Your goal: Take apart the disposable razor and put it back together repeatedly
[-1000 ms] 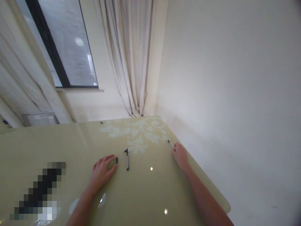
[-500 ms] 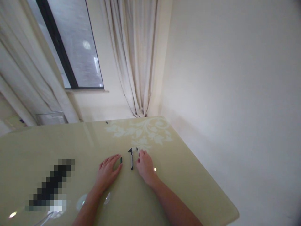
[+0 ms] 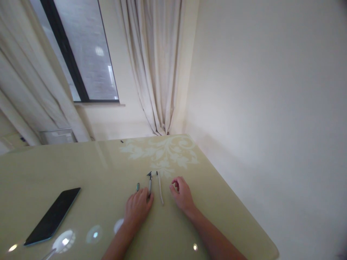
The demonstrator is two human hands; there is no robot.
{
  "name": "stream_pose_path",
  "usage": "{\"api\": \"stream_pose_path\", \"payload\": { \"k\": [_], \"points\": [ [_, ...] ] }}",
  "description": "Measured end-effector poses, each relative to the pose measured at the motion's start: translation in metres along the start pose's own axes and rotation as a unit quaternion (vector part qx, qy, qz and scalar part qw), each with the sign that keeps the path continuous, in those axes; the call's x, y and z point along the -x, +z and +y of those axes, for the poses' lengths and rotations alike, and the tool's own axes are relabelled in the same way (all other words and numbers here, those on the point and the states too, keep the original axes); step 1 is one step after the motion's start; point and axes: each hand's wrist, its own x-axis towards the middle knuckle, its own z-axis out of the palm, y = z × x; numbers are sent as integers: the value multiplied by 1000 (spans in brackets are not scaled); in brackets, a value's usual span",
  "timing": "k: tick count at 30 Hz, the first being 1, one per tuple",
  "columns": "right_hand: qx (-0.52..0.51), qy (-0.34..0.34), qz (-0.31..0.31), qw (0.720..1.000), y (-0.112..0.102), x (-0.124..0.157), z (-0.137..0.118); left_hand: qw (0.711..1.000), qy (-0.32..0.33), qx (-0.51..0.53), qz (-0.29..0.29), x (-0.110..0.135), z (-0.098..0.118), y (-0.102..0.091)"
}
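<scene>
My left hand (image 3: 138, 206) lies low over the table, its thumb and index finger closed round the lower handle of a razor (image 3: 150, 183). The razor has a dark head and a grey-and-black handle, and its head points away from me. Just beyond my left fingers is a small dark green block-like piece (image 3: 138, 186), its kind unclear. To the right of the razor lies a toothbrush (image 3: 160, 189) with a pale handle and dark bristles. My right hand (image 3: 183, 193) is to the right of the toothbrush, apart from it, fingers loosely curled with a gap to the thumb, holding nothing visible.
A dark tablet or large phone (image 3: 52, 216) lies on the glossy pale-green table (image 3: 225, 220) at left. One tiny dark piece (image 3: 121, 141) sits near the far edge. A wall (image 3: 265, 126) runs along the right; curtains (image 3: 155, 65) and a window stand behind.
My right hand has let go of the toothbrush and moved right, leaving it on the table. My left hand has moved right from beside the small dark piece onto the razor handle.
</scene>
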Motion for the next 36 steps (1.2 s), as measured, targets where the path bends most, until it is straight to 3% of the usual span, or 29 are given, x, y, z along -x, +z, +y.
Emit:
{"api": "stream_pose_path", "payload": {
  "k": [3, 6, 9, 13, 15, 19, 24, 27, 32, 36],
  "points": [
    [-95, 32, 4, 995, 0, 1, 0, 1000, 3, 3, 18, -1, -2, -2],
    [-205, 62, -55, 975, 6, 4, -13, 995, 33, 21, 89, 10, 2, -5],
    [-347, 105, -121, 924, 13, 11, -26, 985, 107, 61, 117, 26, 19, -2],
    [-482, 144, -115, 857, 17, 17, -34, 963, 171, 194, 71, 35, 35, 2],
    [-503, 146, -132, 842, 15, 19, -36, 943, 131, 301, 58, 32, 30, -1],
    [-502, 143, -262, 812, 7, 22, -40, 876, 7, 483, 20, 20, 7, -15],
    [-481, 131, -335, 800, 4, 27, -46, 805, -15, 591, -42, 17, -5, -20],
    [-486, 128, -343, 794, 5, 27, -44, 795, -14, 604, -57, 18, -4, -17],
    [-536, 172, -346, 751, 6, 26, -40, 775, 0, 627, -82, 20, -7, -12],
    [-540, 176, -323, 757, 10, 28, -41, 748, -20, 658, -85, 22, -6, -7]
  ]
}}
